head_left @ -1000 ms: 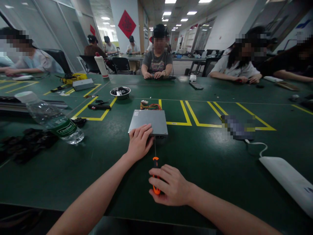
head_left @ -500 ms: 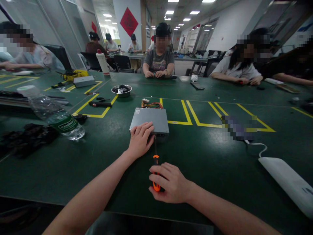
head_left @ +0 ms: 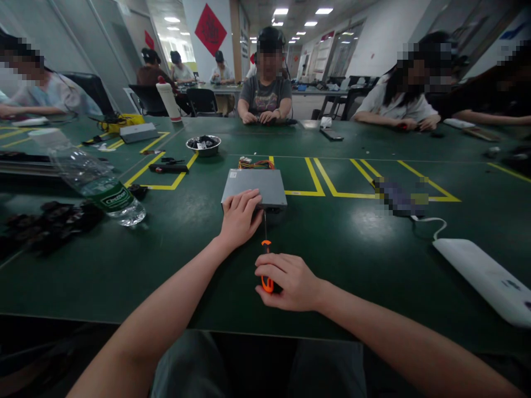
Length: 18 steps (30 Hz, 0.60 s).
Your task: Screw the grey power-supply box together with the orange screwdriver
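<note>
A grey metal computer power supply (head_left: 255, 181) lies on the green table in front of me, its bundle of coloured cables (head_left: 257, 163) at the far side. My left hand (head_left: 240, 217) grips its near left part, fingers laid over the top and thumb down by the near face. In my right hand (head_left: 288, 279) is a screwdriver (head_left: 266, 276) with an orange and black handle, held between thumb and fingers. Its thin shaft points away from me and reaches the near face of the power supply. The tip is too small to make out beside my left thumb.
To the left are a tilted water bottle (head_left: 110, 196), a heap of black parts (head_left: 52, 224) and a metal bowl (head_left: 203, 145) of small items. A white power bank (head_left: 481, 279) is cabled to a phone (head_left: 396, 198) at right. Across the table a person (head_left: 266, 91) works.
The whole view has shifted, so the table sits higher and my legs now show. Both hands, the screwdriver and the power supply keep nearly the same places relative to each other.
</note>
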{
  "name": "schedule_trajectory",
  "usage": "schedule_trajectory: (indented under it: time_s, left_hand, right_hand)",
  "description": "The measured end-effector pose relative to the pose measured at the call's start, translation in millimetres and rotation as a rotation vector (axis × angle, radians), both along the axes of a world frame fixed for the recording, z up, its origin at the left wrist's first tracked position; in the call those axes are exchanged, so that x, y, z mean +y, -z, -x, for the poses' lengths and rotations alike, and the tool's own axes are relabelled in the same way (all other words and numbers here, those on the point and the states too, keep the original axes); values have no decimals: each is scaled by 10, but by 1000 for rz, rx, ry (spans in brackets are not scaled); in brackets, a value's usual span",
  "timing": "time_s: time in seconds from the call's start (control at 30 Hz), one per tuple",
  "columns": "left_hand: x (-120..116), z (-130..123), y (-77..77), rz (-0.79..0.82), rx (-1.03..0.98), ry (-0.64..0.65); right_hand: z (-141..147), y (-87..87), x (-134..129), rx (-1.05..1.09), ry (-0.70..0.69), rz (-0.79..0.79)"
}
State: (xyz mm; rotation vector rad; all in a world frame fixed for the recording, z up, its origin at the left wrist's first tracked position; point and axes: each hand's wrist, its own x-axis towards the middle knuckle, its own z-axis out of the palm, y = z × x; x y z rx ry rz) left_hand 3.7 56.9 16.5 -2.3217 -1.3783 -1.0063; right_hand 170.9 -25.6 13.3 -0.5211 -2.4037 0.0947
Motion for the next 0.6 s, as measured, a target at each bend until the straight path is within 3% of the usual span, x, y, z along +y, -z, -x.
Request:
schedule_trajectory:
  time_s: [0.6]
  left_hand:
    - [-13, 19, 7, 28, -9, 7]
  right_hand:
    - [-18, 75, 77, -180, -35, 10]
